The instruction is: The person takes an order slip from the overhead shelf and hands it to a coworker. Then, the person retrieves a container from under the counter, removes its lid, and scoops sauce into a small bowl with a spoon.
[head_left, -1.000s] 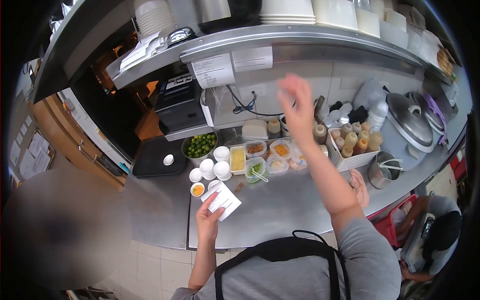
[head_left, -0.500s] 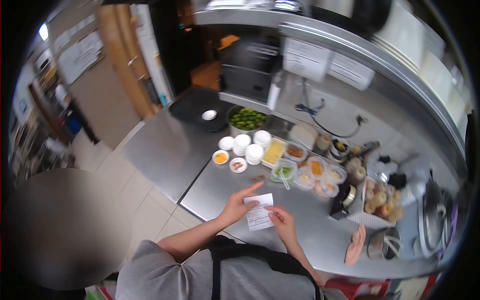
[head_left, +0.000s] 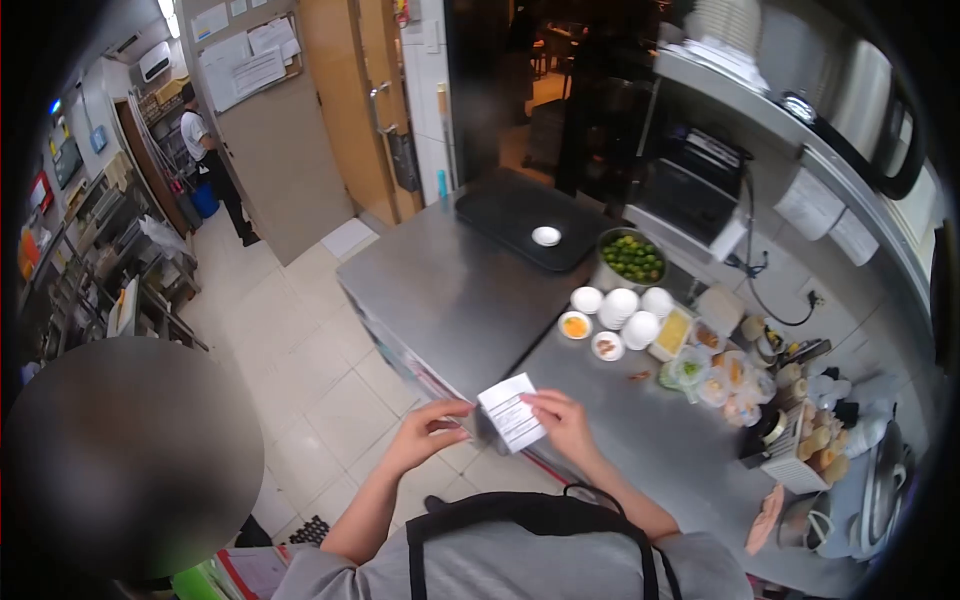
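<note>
Toward six o'clock from the middle of the view, a paper slip (head_left: 508,418) is held up against the near edge of the steel counter (head_left: 450,290). At its three o'clock side it is pinched between the thumb and fingers of the right hand (head_left: 568,420). At nine o'clock, just beside the free edge, the left hand (head_left: 428,438) is held with thumb and fingers parted, and nothing is seen to be gripped by it.

The step in hand is judged to be the handling of the slip. For any next move with it, the right pinch would need to be kept, or the left fingers closed on the free edge.

The print cannot be read, and part of the slip is covered by the right fingers. Toward one o'clock from it, brown bits in a small dish (head_left: 607,347) cannot be identified. The contents of the plastic tubs (head_left: 688,368), between two and three o'clock, are hard to make out. Around nine o'clock, part of the room is hidden by a blurred grey disc (head_left: 135,455).
</note>
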